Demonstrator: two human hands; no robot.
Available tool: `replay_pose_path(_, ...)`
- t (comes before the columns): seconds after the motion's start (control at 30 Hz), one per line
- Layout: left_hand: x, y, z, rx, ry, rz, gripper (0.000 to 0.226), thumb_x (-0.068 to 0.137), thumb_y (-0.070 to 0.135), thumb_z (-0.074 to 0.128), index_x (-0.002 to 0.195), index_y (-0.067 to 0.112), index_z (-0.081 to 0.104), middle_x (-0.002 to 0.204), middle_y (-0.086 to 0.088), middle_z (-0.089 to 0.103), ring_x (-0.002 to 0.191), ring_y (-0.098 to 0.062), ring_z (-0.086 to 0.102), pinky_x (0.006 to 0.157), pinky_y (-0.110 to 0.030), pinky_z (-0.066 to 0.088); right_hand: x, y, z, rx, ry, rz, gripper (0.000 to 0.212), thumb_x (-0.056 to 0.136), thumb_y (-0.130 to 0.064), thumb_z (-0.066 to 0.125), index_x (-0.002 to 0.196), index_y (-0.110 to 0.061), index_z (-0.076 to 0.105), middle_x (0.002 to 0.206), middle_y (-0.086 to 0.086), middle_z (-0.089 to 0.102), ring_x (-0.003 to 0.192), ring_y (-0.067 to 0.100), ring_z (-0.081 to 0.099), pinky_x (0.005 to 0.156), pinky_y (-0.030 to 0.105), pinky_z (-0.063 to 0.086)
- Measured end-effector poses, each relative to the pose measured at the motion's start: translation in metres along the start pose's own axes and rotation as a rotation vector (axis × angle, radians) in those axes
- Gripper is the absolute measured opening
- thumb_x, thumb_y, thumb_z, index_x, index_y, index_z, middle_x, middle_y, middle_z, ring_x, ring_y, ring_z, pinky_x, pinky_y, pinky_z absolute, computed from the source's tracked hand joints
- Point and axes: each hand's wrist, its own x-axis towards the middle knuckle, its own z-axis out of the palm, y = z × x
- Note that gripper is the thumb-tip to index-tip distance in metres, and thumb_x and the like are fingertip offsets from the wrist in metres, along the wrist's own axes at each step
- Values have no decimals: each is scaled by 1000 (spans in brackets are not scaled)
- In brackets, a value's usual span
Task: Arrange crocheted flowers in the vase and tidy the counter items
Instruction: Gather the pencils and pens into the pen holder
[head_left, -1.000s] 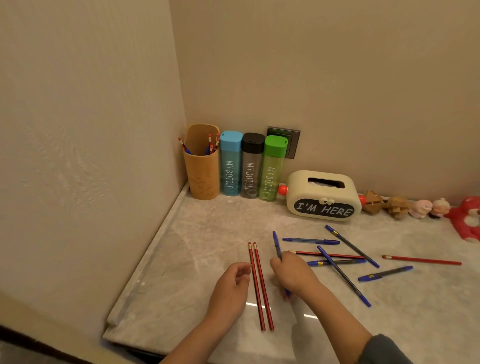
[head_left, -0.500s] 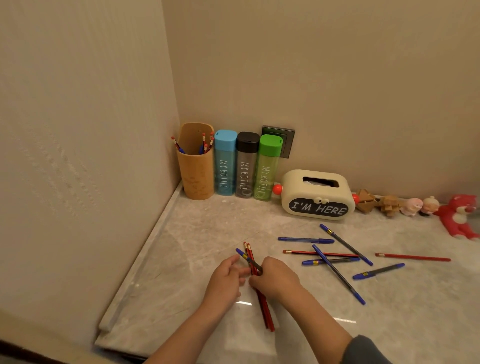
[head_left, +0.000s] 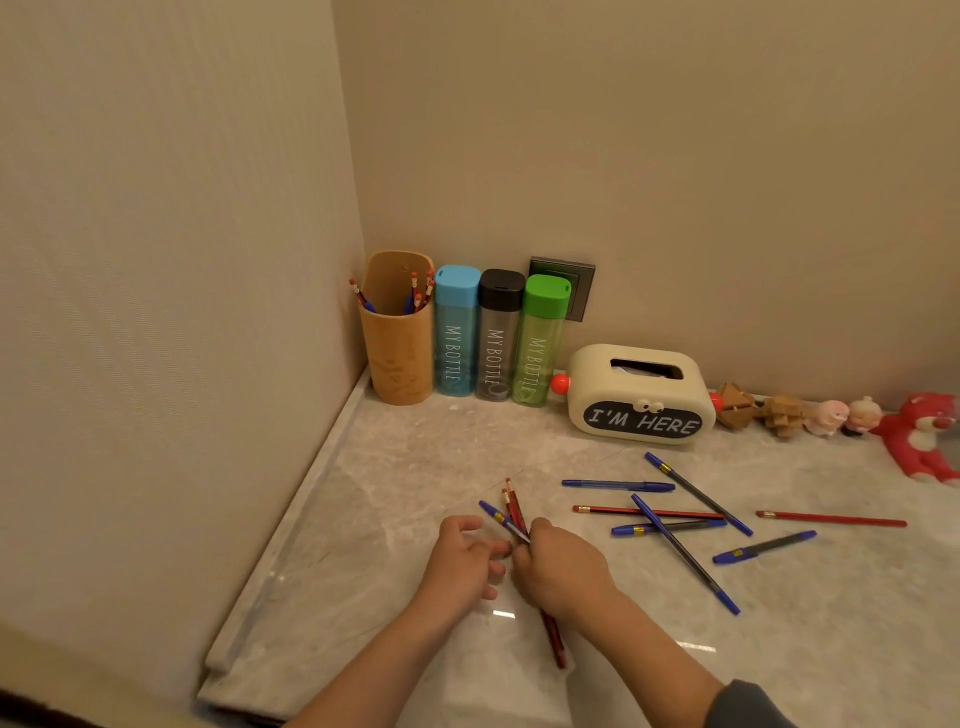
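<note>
My right hand (head_left: 558, 569) grips a small bundle low over the marble counter (head_left: 395, 467): two red pencils (head_left: 514, 506) and a blue pen (head_left: 496, 517), their tips sticking up to the left. My left hand (head_left: 465, 558) is right beside it, fingers loosely curled, fingertips close to the bundle; whether they touch it I cannot tell. To the right, several blue pens (head_left: 618, 485) and red pencils (head_left: 831, 518) lie scattered on the counter. A wooden pen holder (head_left: 399, 358) with pencils and pens stands in the back corner. No vase or crocheted flowers are in view.
Three "MY BOTTLE" bottles, blue (head_left: 456, 332), black (head_left: 497, 338) and green (head_left: 540, 343), stand next to the holder. A cream "I'M HERE" tissue box (head_left: 639, 395), wooden puzzles (head_left: 735, 405), small figurines (head_left: 831, 415) and a red plush toy (head_left: 924, 436) line the back wall.
My right hand brought the blue pen over to the two red pencils and gathered them into one bundle, lifting their tips off the counter. My left hand closed in beside it.
</note>
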Motion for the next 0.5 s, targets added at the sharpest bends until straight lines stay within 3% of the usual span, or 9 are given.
replay_pose_path(0.13, 4, 12, 1, 48, -87, 18, 15, 99, 12, 44, 112, 12, 53, 86, -4, 64, 67, -15, 63, 53, -26, 54, -3, -6, -16, 471, -134, -81, 20, 97, -24, 42, 94, -12, 58, 75, -2, 55, 68, 13, 51, 65, 30, 42)
replay_pose_path(0.2, 8, 19, -3, -2, -141, 38, 22, 100, 17, 45, 102, 10, 66, 81, -5, 68, 68, -18, 66, 68, -34, 56, -8, -14, -28, 729, -205, -82, 20, 99, -18, 40, 89, -14, 58, 62, -2, 49, 51, 10, 44, 50, 26, 39)
replay_pose_path(0.27, 11, 25, -10, -72, -157, 36, 22, 98, 21, 52, 99, 12, 72, 82, -5, 70, 71, -17, 65, 73, -34, 56, -11, -19, -42, 903, -341, -47, 24, 100, -20, 36, 80, -17, 50, 53, -5, 36, 43, 9, 30, 39, 22, 25)
replay_pose_path(0.37, 15, 35, -22, -189, -187, -8, 20, 94, 20, 59, 104, 8, 73, 78, -1, 63, 62, -8, 53, 59, -21, 50, -7, -23, -56, 970, -507, -21, 30, 97, -28, 35, 68, -21, 37, 56, -6, 26, 47, 9, 19, 46, 23, 16)
replay_pose_path(0.5, 16, 56, -36, -199, -162, 68, 16, 95, 20, 59, 98, 15, 73, 78, 3, 67, 68, -7, 58, 61, -20, 49, 2, -39, -66, 981, -476, -5, 30, 97, -36, 39, 72, -20, 41, 58, -5, 30, 49, 9, 23, 48, 24, 19)
